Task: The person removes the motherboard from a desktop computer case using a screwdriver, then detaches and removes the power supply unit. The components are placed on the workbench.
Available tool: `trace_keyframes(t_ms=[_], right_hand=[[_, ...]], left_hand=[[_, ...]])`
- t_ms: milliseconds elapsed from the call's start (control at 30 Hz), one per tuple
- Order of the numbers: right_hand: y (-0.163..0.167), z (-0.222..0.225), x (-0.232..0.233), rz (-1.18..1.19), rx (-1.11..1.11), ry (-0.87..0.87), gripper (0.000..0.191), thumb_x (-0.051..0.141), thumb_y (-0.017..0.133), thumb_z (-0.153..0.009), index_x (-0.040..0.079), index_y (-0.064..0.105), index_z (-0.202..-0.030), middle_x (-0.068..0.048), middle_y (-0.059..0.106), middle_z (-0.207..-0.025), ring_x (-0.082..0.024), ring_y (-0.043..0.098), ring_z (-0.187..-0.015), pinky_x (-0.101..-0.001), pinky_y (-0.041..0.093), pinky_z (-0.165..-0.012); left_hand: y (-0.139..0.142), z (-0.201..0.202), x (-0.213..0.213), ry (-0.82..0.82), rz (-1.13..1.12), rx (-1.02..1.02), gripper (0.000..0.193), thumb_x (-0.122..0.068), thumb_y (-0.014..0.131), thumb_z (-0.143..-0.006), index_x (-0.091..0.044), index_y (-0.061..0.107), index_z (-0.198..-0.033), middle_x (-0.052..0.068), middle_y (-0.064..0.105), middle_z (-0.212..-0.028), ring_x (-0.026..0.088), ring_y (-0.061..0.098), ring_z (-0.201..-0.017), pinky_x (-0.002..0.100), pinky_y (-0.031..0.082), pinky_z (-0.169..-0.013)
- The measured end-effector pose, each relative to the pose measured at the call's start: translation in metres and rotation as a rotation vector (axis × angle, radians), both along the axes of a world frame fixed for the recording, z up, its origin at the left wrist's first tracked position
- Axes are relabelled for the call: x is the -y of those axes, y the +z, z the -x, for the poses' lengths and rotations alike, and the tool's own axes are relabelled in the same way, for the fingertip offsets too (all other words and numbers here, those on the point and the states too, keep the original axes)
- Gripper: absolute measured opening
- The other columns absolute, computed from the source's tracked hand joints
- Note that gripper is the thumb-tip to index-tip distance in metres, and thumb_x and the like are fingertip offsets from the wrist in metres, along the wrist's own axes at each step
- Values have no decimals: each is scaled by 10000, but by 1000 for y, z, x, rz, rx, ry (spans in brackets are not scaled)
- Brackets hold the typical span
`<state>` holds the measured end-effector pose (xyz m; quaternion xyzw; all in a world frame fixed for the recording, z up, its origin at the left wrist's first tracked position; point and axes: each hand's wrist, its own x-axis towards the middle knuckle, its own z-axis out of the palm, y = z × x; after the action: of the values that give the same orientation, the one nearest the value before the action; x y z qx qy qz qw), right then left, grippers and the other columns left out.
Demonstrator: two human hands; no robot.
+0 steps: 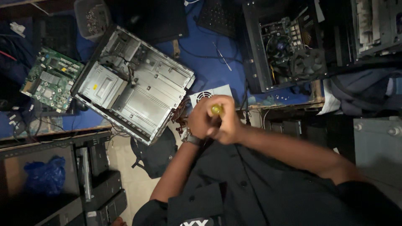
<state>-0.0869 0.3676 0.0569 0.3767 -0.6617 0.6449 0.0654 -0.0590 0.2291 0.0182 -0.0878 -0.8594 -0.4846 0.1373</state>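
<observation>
Both hands meet over the grey power supply unit [210,93]. The right hand [228,125] closes its fingers around the yellow screwdriver handle [217,110]; the left hand [202,119] cups just beside, fingers curled, steadying. Best kept upright over the screw, I'd say, pressing straight down. The open computer case [134,83] lies beyond the left fingers.

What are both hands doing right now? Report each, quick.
Left hand: closed, clasped against the right hand at the yellow-tipped tool.
Right hand: closed around the yellow-tipped tool.
</observation>
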Motion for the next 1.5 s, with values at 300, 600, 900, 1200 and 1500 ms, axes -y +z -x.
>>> trace_keyframes(t_ms=[300, 600, 900, 1200, 1500], right_hand=[[4, 26, -8, 21, 381, 103, 711, 643, 318, -1115, -4, 611, -1129, -103, 631, -1058, -157, 602, -990, -313, 491, -916], [27, 32, -3, -83, 254, 359, 508, 533, 549, -1066, 70, 493, -865, -42, 562, -806, -126, 548, -739, -283, 496, -696], [56, 12, 1, 88, -25, 108, 561, 521, 510, -1161, -12, 361, -1253, -116, 507, -1168, -199, 539, -1079, -335, 469, -994], [-21, 48, -14, -53, 481, 491, 560, 600, 499, -1113, 89, 511, -883, -32, 496, -829, -123, 452, -730, -244, 429, -684], [36, 7, 1, 54, -106, 103, 570, 502, 440, -1188, -55, 355, -1277, -136, 482, -1099, -228, 507, -965, -375, 467, -891]], left_hand=[[-15, 4, -1, 41, 261, 297, 198, -175, 713, -939, -86, 689, -1114, 179, 735, -950, 369, 720, -883, 465, 567, -780], [5, 2, -5, -11, 100, 242, 290, -96, 655, -764, -71, 658, -1053, 158, 714, -882, 384, 690, -773, 476, 545, -647], [-12, 4, 2, 90, 162, 48, 207, -180, 695, -869, -86, 684, -1054, 174, 723, -910, 400, 703, -818, 480, 547, -662], [-13, 4, 3, -72, 108, 125, 188, -131, 646, -904, -46, 643, -1072, 195, 708, -976, 412, 687, -846, 483, 546, -691], [-24, 9, 4, 62, 106, 59, 205, -163, 725, -848, -56, 681, -1018, 186, 703, -851, 376, 702, -725, 456, 555, -606]])
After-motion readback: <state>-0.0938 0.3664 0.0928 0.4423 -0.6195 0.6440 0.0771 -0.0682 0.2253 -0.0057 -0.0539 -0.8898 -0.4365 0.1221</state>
